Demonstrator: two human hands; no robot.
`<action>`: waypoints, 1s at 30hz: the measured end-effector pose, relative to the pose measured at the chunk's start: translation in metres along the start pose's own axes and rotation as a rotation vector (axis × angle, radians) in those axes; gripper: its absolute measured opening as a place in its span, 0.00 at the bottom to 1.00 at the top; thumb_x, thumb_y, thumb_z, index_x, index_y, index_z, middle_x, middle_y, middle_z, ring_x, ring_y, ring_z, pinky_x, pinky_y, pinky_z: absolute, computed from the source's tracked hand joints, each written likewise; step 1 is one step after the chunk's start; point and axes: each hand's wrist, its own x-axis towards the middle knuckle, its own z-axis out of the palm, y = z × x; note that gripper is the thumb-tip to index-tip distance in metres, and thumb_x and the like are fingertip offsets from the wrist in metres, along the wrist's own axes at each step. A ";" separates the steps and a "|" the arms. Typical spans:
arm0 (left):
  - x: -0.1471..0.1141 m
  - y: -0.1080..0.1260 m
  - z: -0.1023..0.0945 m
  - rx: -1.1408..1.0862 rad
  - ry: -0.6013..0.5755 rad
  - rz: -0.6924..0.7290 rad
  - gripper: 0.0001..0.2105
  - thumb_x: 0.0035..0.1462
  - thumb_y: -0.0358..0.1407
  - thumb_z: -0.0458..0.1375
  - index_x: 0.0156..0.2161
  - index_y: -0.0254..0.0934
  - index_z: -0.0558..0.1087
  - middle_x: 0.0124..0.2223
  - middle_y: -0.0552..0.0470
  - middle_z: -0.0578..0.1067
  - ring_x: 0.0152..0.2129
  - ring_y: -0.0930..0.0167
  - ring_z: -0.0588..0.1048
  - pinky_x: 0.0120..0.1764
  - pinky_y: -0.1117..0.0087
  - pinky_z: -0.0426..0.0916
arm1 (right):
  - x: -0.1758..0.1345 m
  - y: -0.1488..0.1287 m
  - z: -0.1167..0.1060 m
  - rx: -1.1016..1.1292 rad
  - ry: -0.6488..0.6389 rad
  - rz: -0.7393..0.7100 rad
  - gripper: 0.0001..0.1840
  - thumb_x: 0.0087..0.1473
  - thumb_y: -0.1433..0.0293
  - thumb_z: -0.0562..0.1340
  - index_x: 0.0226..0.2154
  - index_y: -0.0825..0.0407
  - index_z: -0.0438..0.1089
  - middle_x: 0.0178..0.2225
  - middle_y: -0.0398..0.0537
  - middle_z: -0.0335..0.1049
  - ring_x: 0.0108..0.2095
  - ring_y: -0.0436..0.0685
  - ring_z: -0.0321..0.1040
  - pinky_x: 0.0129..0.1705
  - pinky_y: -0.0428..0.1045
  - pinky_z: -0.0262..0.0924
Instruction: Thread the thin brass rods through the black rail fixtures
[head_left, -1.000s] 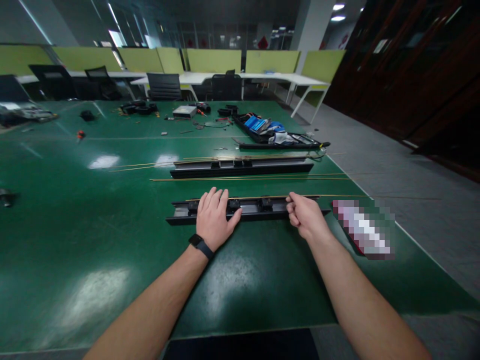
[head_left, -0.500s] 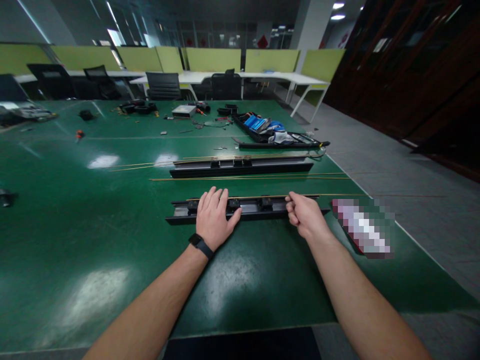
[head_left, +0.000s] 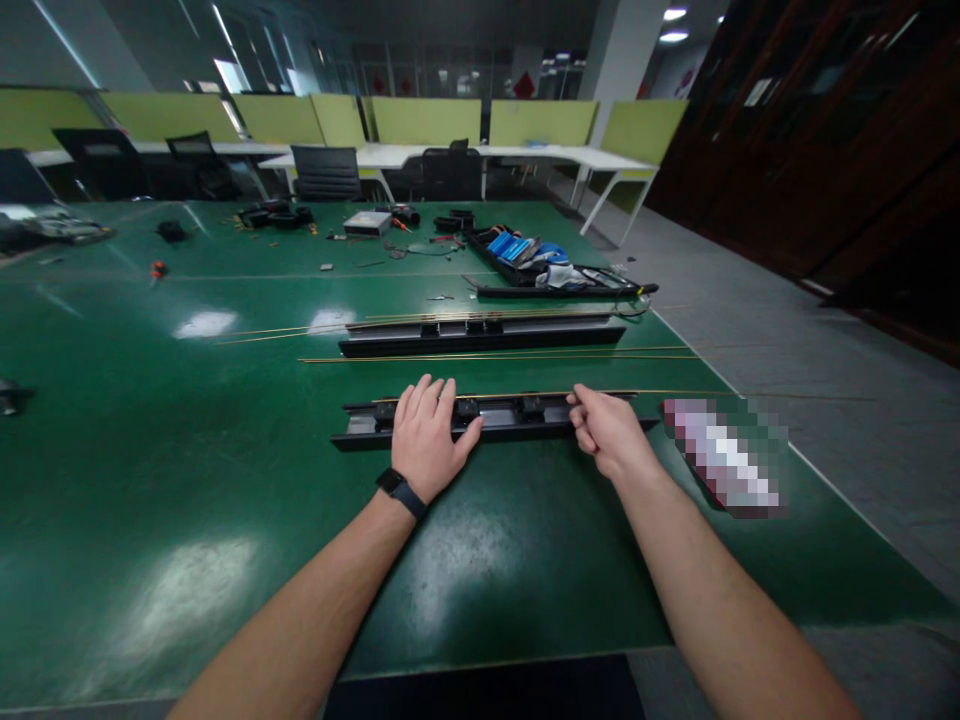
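In front of me a black channel-shaped rail (head_left: pixel 510 432) lies crosswise on the green table (head_left: pixel 247 480), with small black blocks (head_left: pixel 531 406) set inside it. My left hand (head_left: pixel 429 435), wearing a dark wristband, rests open across the left part of the rail, fingers stretched out and thumb apart. Along the rail's far edge runs a thin brass-coloured rod (head_left: pixel 690 391), which sticks out well past the rail and the table edge on the right. My right hand (head_left: pixel 606 425) is closed over the rail's right part, thumb and forefinger pinching the rod.
Beyond lies a second black rail (head_left: pixel 480 342) with more thin rods (head_left: pixel 420 359) beside it. A black tool bag (head_left: pixel 517 260) holding blue items sits farther back, near a grey box (head_left: pixel 367 223). A blurred-out packet (head_left: pixel 724 460) lies at right, by the table edge.
The rod's far right end has dipped slightly. My right hand has shifted very slightly left, still pinching; my left hand stays in place.
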 end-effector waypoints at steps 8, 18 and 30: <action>0.001 0.001 -0.001 -0.002 0.004 0.009 0.29 0.65 0.49 0.55 0.64 0.32 0.67 0.62 0.37 0.73 0.65 0.53 0.64 0.68 0.50 0.52 | -0.001 -0.002 0.000 0.043 0.016 0.009 0.14 0.61 0.62 0.64 0.29 0.53 0.67 0.14 0.37 0.61 0.07 0.42 0.46 0.10 0.40 0.35; 0.000 0.000 0.000 -0.001 0.002 0.001 0.29 0.65 0.50 0.55 0.64 0.33 0.67 0.62 0.37 0.73 0.65 0.53 0.64 0.68 0.49 0.53 | 0.000 -0.002 0.000 0.011 0.012 0.010 0.14 0.62 0.61 0.63 0.29 0.54 0.68 0.14 0.38 0.62 0.07 0.42 0.46 0.09 0.40 0.35; 0.001 0.000 0.000 0.017 0.005 0.014 0.29 0.65 0.50 0.55 0.63 0.32 0.68 0.61 0.37 0.73 0.65 0.53 0.64 0.68 0.50 0.53 | -0.001 0.000 0.000 0.042 0.007 0.003 0.12 0.63 0.67 0.60 0.29 0.55 0.68 0.14 0.37 0.61 0.07 0.42 0.47 0.09 0.40 0.35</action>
